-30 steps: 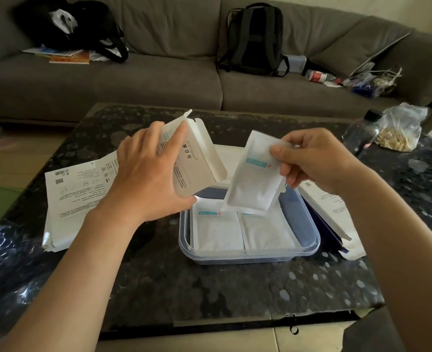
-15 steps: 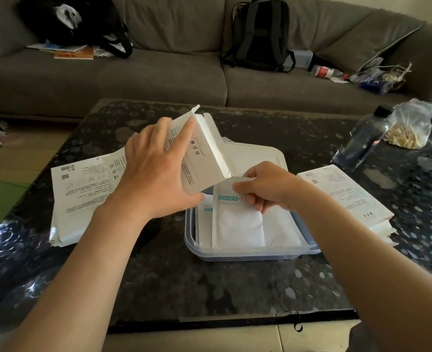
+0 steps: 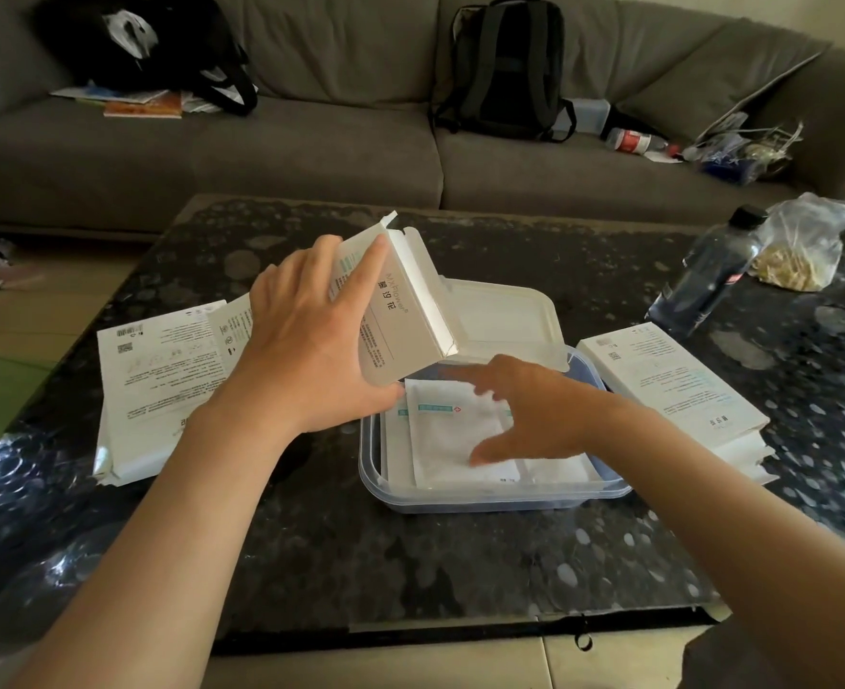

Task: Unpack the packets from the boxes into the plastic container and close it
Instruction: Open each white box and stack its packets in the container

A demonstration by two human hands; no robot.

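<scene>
My left hand (image 3: 306, 350) grips a white cardboard box (image 3: 400, 320), tilted with its open flap toward the clear plastic container (image 3: 490, 497) in the middle of the table. White packets (image 3: 448, 430) lie flat inside the container. Over those packets hovers my right hand (image 3: 530, 410), blurred, fingers spread and nothing in it. The container's white lid (image 3: 505, 320) lies just behind it. A stack of white boxes (image 3: 669, 385) sits to the right of the container. Flattened white boxes (image 3: 157, 370) lie to its left.
A dark water bottle (image 3: 709, 276) and a clear bag of yellowish pieces (image 3: 798, 251) stand at the table's far right. The dark speckled table (image 3: 410, 564) has bare surface in front of the container. A grey sofa (image 3: 311, 151) with a black backpack (image 3: 505, 67) runs behind.
My right hand carried a packet down from the box into the container, laid it flat and let go. Its fingers are now spread. The left hand kept the box tilted.
</scene>
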